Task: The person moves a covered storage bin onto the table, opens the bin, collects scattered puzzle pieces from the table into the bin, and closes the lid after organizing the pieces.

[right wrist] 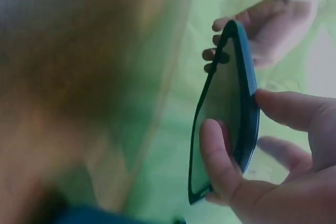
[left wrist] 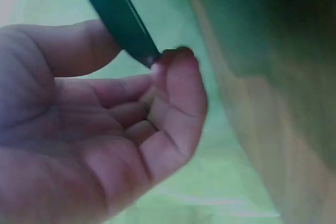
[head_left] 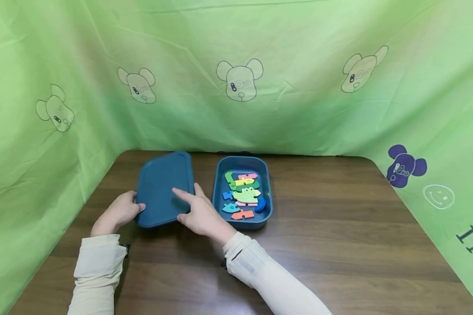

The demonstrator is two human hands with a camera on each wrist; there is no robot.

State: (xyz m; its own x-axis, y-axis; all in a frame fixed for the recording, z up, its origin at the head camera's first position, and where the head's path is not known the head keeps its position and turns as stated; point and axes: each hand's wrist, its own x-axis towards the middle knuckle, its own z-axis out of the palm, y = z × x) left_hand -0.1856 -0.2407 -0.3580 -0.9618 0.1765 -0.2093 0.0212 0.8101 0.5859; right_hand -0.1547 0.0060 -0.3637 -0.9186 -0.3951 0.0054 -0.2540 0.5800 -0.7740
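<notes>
A dark blue lid is held up off the table, tilted, left of a matching blue box. At the lid's left edge my left hand pinches it, thumb on top and fingers beneath; the left wrist view has the lid's rim between thumb and curled fingers. My right hand holds the right edge, one finger stretched over the top. From the right wrist, other fingers show against the underside. Several coloured puzzle-like pieces, green, yellow, pink, orange and blue, lie inside the box.
A brown wooden table carries the box near its far edge. Green cloth with printed bear heads hangs behind the table and along both sides.
</notes>
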